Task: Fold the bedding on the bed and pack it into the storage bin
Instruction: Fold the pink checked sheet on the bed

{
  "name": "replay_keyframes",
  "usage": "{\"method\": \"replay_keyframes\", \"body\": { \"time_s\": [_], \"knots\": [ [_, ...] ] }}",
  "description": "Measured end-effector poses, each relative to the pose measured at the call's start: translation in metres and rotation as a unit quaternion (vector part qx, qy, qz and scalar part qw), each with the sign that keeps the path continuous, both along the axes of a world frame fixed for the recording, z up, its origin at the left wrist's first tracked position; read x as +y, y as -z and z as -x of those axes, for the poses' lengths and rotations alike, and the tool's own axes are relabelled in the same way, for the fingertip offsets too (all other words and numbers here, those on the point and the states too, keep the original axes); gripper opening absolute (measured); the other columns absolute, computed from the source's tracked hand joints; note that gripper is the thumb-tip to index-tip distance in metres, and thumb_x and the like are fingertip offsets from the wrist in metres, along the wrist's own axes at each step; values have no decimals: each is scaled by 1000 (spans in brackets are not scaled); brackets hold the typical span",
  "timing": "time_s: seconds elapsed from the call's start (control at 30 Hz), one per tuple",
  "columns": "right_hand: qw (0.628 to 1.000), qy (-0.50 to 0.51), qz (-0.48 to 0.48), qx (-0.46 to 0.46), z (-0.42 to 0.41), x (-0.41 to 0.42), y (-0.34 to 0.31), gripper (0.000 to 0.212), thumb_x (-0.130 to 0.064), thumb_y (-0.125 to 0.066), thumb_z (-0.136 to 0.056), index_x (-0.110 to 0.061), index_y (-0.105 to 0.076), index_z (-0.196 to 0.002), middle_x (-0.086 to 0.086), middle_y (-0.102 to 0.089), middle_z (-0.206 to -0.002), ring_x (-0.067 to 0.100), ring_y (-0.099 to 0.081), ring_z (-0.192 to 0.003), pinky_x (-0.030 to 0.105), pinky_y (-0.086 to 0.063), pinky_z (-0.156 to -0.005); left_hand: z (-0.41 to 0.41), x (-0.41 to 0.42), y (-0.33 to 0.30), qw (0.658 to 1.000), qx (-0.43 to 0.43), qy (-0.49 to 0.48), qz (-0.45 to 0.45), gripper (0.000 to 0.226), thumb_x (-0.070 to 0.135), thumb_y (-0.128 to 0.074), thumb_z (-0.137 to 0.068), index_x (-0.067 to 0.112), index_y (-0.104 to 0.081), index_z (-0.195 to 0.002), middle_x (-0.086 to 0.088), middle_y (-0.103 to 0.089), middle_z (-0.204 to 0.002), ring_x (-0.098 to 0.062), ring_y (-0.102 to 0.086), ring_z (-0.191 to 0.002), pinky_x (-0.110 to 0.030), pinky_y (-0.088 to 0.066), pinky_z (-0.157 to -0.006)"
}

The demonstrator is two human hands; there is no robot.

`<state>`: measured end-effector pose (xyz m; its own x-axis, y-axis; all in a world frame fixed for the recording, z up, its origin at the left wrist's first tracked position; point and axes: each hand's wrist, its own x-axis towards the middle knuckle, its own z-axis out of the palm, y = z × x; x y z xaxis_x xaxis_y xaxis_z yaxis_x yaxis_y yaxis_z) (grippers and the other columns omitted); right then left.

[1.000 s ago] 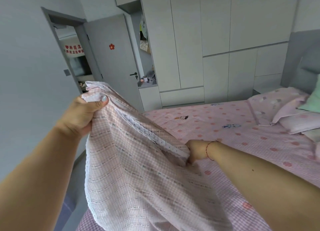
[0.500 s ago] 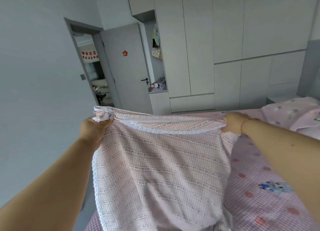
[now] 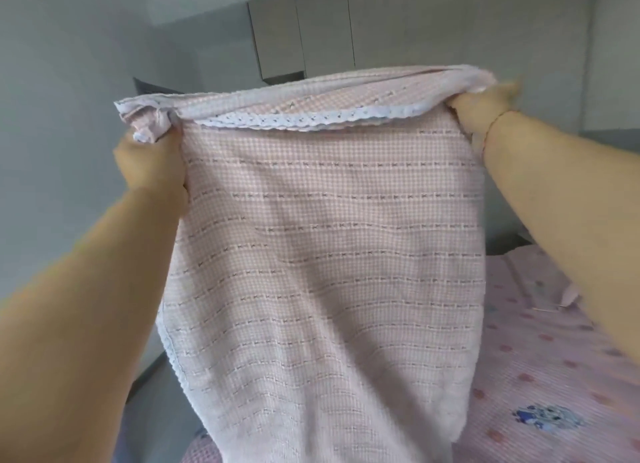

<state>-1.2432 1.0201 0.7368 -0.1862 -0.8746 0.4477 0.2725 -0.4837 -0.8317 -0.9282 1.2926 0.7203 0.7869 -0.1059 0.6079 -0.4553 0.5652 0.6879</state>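
Note:
A pink checked blanket with a white lace trim hangs in front of me, doubled over along its top edge and stretched wide. My left hand grips the bunched left top corner. My right hand grips the right top corner, a thin red string on the wrist. The blanket's lower part drops down toward the bed, which is covered by a pink dotted sheet. No storage bin is in view.
Grey wall cupboards show above the blanket. A plain grey wall fills the left side. The bed sheet carries a small blue cartoon print at the lower right. The blanket hides the doorway and most of the room.
Both hands have lifted the blanket's top edge higher and held it spread; the view has tilted upward, so the blanket now covers the door and the lower wardrobe.

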Motion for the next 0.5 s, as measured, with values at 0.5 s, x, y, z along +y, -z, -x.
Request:
{"method": "replay_keyframes", "body": {
  "time_s": [0.5],
  "knots": [
    [841, -386, -261, 274, 18, 27, 174, 35, -28, -63, -87, -6, -65, -115, 12, -69, -108, 27, -64, -100, 40, -53, -84, -32, 8, 95, 926, 202, 197, -250, 29, 33, -63, -92, 13, -58, -113, -6, -63, -106, -18, -59, -75, -39, -46, -84]
  ]
}}
